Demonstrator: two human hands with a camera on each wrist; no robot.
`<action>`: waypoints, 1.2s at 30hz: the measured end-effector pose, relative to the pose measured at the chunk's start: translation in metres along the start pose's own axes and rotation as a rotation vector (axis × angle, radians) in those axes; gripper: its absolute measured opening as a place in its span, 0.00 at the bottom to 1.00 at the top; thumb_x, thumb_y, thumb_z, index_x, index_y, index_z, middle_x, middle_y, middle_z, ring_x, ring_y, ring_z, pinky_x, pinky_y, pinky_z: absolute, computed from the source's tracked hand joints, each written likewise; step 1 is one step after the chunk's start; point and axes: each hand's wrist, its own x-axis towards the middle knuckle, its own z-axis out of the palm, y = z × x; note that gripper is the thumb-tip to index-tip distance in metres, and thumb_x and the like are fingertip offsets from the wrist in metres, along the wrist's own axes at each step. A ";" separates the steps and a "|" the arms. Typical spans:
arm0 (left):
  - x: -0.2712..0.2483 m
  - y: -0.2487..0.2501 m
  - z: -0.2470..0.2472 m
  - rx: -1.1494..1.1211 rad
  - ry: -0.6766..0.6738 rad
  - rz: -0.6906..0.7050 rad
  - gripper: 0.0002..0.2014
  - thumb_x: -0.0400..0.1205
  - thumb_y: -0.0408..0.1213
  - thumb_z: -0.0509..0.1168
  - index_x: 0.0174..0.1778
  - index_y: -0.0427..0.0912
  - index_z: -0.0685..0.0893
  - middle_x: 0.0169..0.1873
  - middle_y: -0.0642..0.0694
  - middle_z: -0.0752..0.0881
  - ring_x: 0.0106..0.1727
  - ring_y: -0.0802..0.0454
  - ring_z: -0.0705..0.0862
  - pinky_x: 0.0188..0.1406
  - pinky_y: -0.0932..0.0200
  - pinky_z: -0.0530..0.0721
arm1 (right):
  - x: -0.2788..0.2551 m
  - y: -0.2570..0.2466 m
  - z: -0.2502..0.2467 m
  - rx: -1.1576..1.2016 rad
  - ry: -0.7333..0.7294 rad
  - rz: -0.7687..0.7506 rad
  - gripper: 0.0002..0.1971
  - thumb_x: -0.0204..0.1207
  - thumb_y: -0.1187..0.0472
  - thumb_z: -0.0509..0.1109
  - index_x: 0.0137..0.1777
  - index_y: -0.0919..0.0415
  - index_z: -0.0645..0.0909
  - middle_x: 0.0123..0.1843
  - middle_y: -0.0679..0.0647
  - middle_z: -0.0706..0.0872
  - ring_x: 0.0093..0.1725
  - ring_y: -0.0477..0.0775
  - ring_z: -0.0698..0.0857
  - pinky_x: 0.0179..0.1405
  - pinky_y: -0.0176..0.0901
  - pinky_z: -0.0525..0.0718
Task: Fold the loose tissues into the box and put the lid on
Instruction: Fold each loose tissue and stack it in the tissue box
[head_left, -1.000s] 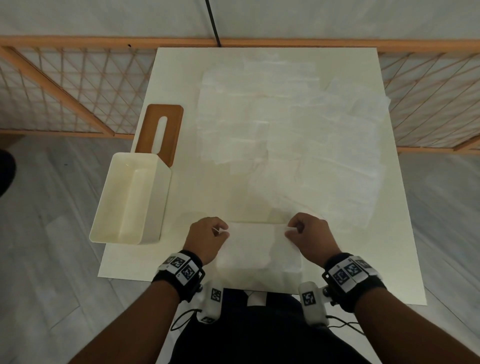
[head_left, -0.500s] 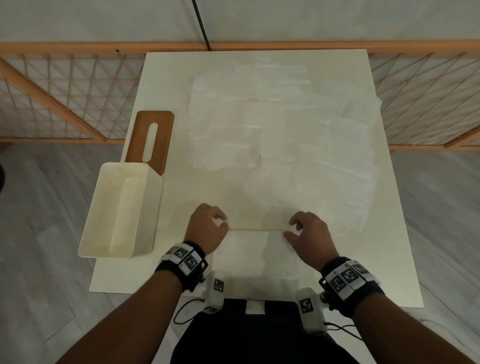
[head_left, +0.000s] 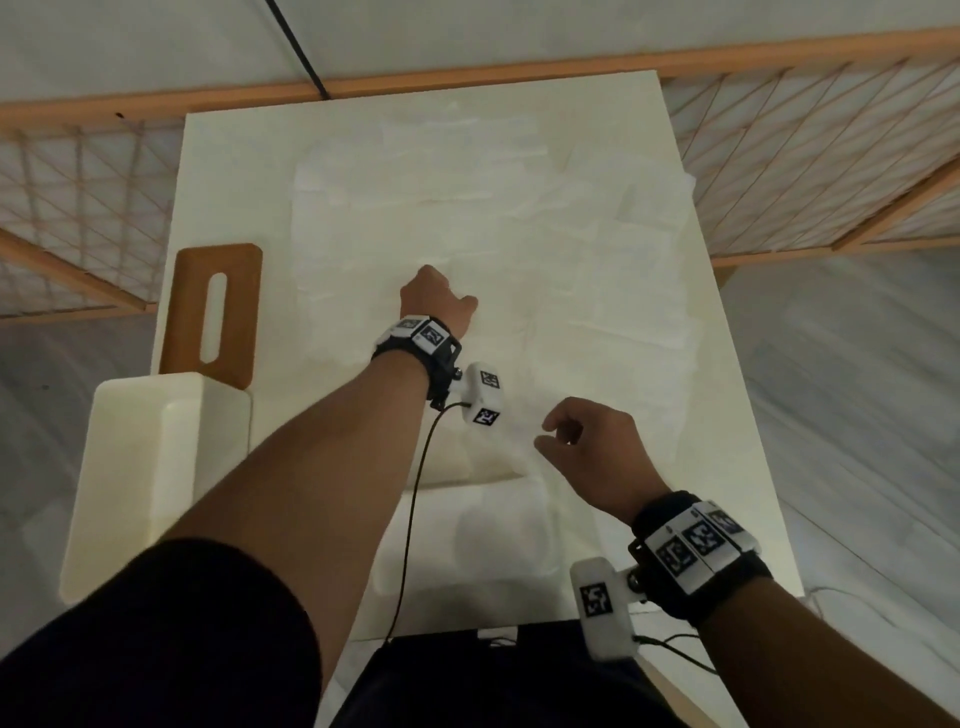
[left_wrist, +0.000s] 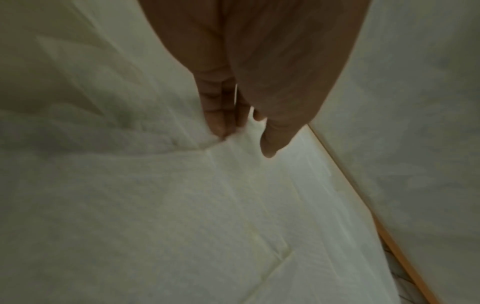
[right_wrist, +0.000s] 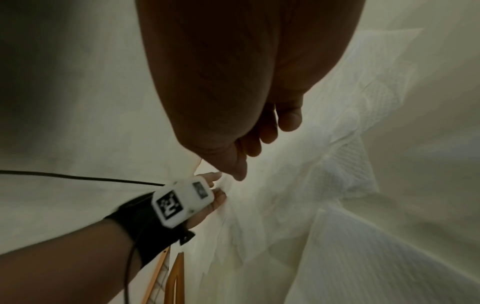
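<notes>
Several loose white tissues (head_left: 519, 234) lie spread over the cream table (head_left: 737, 467). A folded tissue (head_left: 467, 530) lies at the near edge. My left hand (head_left: 436, 299) reaches forward onto the spread. In the left wrist view, my left hand (left_wrist: 245, 142) pinches a raised ridge of tissue (left_wrist: 182, 185). My right hand (head_left: 550, 436) hovers over the near tissues with loosely curled fingers (right_wrist: 288, 121) and holds nothing. The open cream box (head_left: 130, 467) stands at the table's left edge. The brown slotted lid (head_left: 236, 312) lies flat just behind it.
An orange wooden lattice fence (head_left: 805, 130) runs behind and beside the table. A black cable (head_left: 296, 47) hangs down the back wall. The left wrist camera's cord (head_left: 415, 493) trails over the folded tissue. Grey floor lies on both sides.
Both hands have let go of the folded tissue. My left hand has reached far forward and pinched a loose tissue. My right hand has lifted slightly forward.
</notes>
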 end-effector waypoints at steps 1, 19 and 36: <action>0.003 0.004 0.002 0.007 -0.003 -0.037 0.25 0.78 0.43 0.74 0.67 0.36 0.77 0.64 0.40 0.82 0.64 0.40 0.83 0.46 0.58 0.77 | 0.001 0.001 -0.002 0.004 -0.004 0.006 0.05 0.74 0.60 0.77 0.42 0.52 0.83 0.34 0.43 0.82 0.33 0.39 0.78 0.34 0.25 0.72; -0.045 0.018 -0.065 -0.687 -0.018 -0.068 0.06 0.77 0.30 0.75 0.42 0.42 0.84 0.44 0.44 0.86 0.41 0.49 0.85 0.41 0.57 0.87 | 0.030 -0.014 -0.029 0.039 0.153 -0.093 0.13 0.71 0.60 0.80 0.54 0.52 0.84 0.53 0.42 0.83 0.46 0.42 0.81 0.42 0.21 0.71; -0.091 -0.079 -0.093 -0.659 -0.062 -0.277 0.17 0.78 0.21 0.61 0.59 0.43 0.80 0.43 0.37 0.80 0.37 0.45 0.80 0.33 0.55 0.86 | 0.025 -0.020 0.007 0.104 -0.022 0.141 0.09 0.75 0.52 0.77 0.51 0.53 0.86 0.49 0.41 0.86 0.48 0.41 0.84 0.42 0.32 0.77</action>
